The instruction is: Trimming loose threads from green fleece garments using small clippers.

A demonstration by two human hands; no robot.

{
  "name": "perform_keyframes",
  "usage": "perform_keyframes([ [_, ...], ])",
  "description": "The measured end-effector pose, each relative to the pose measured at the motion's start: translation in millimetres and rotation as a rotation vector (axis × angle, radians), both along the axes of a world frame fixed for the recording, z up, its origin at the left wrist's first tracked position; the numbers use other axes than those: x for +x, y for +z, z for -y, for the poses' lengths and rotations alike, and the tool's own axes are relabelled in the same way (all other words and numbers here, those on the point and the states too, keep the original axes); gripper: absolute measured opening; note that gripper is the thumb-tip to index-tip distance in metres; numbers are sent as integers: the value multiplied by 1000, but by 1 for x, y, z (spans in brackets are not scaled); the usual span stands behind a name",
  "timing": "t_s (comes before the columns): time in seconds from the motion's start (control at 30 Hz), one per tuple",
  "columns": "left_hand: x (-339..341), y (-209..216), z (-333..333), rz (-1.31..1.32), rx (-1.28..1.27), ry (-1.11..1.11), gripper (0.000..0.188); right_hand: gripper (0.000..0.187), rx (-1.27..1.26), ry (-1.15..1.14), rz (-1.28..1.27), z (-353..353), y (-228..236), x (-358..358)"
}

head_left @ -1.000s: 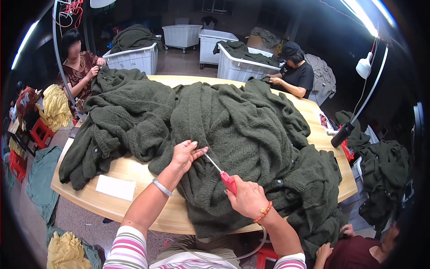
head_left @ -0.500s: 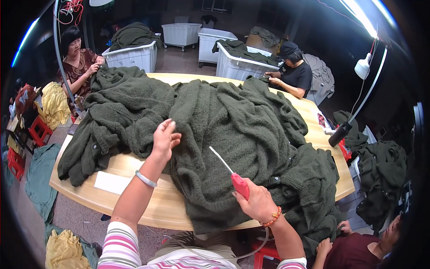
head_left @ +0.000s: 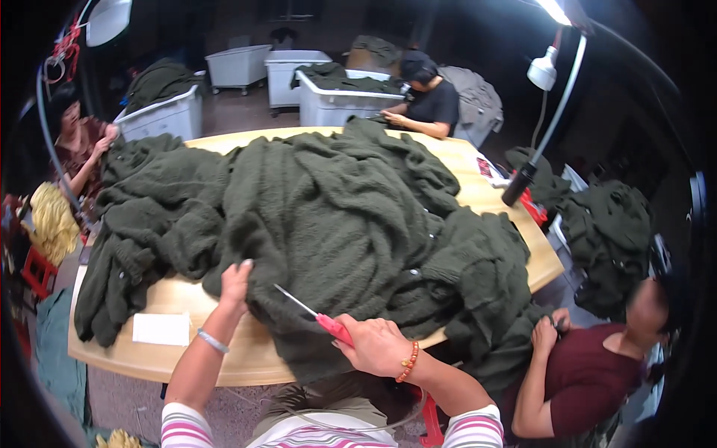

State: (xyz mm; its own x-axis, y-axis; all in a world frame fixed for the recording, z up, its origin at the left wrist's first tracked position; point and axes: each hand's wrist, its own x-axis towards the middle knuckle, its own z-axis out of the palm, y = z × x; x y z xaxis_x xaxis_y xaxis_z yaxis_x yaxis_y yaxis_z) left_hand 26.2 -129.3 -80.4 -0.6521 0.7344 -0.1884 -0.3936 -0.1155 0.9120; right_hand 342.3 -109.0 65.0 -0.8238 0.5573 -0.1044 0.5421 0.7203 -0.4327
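Observation:
A heap of dark green knit garments (head_left: pixel 321 201) covers much of the table. At the near left edge of the middle garment, my left hand (head_left: pixel 235 285) has its fingers closed on the knit; the fingertips are partly hidden. My right hand (head_left: pixel 377 345) is wrapped round a red-handled tool (head_left: pixel 334 328) with a long thin metal tip. The tip points up and left over the garment, a short way from my left hand. A thin pale hose (head_left: pixel 351 428) runs below my right forearm.
The pale wooden table (head_left: pixel 246 366) carries a white sheet (head_left: pixel 161 329) at left. People handle knits at the far left, far right and near right. White bins (head_left: pixel 340 108) stand beyond the table. A lamp on a bent pole (head_left: pixel 556 112) rises at the right edge.
My left hand has come down and nearer, from open beside the fold to closed at the garment's near edge. The tool in my right hand has moved left. The whole view has shifted.

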Motion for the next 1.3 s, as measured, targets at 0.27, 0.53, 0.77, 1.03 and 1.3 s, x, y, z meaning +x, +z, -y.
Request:
perform_keyframes([
  [0.27, -58, 91, 57, -278, 85, -132, 18, 35, 38, -231, -385, -25, -13, 49],
  [0.53, -376, 33, 308, -161, 177, 606, 33, 40, -190, -448, -653, -49, -28, 114],
  [0.77, -99, 89, 94, -1172, -222, 572, 42, 37, -260, -495, -609, -52, -49, 123],
  [1.03, 114, 96, -35, -1551, 39, -227, 42, 32, -221, -464, -573, -33, -44, 117],
  [1.3, 105, 60, -45, -1133, -16, -353, 21, 37, -51, -343, -369, -8, -35, 103],
])
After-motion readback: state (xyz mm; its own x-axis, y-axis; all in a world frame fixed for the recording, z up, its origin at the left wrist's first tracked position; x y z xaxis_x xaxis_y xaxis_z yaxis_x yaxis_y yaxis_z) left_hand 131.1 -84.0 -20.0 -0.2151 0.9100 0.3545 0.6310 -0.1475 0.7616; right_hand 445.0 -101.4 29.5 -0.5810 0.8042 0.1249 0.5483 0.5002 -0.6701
